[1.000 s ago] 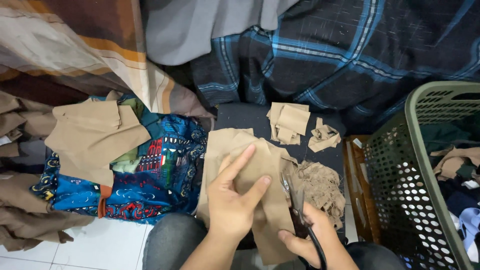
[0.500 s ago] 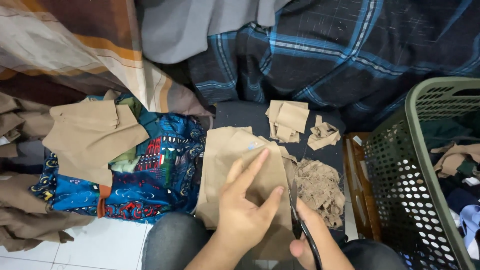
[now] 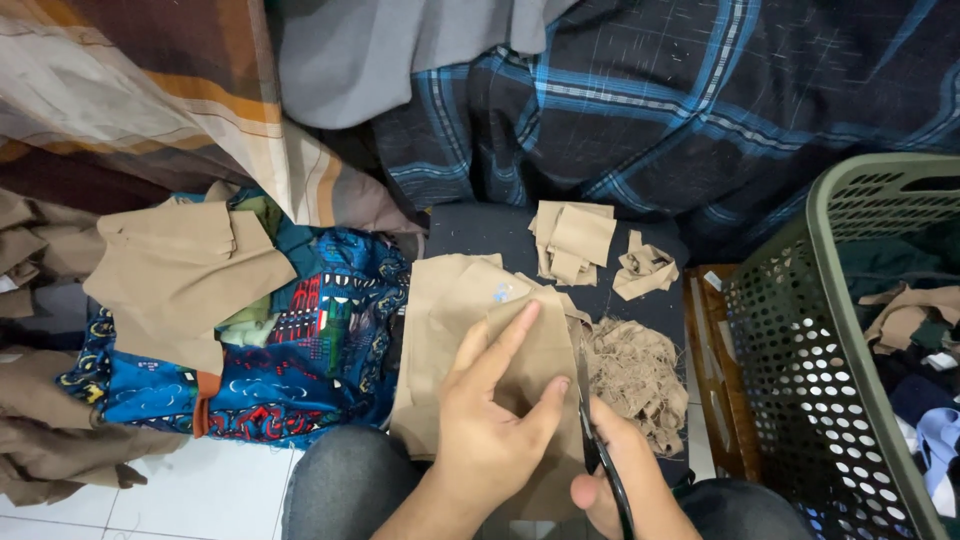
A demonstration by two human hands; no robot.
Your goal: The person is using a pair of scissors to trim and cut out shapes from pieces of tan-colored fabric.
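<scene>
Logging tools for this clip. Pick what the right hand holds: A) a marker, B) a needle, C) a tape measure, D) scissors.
D: the right hand grips dark scissors, blades along the edge of the tan cloth that the left hand presses flat.

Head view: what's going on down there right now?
A seated person is cutting tan cloth on their lap. The left hand presses the cloth flat, while the right hand works scissors along its right edge. A heap of frayed trimmings lies just right of the blades, and small cut pieces sit further up on a dark pad. A green basket of clothes stands to the right; more tan pieces rest on patterned blue fabric to the left.
</scene>
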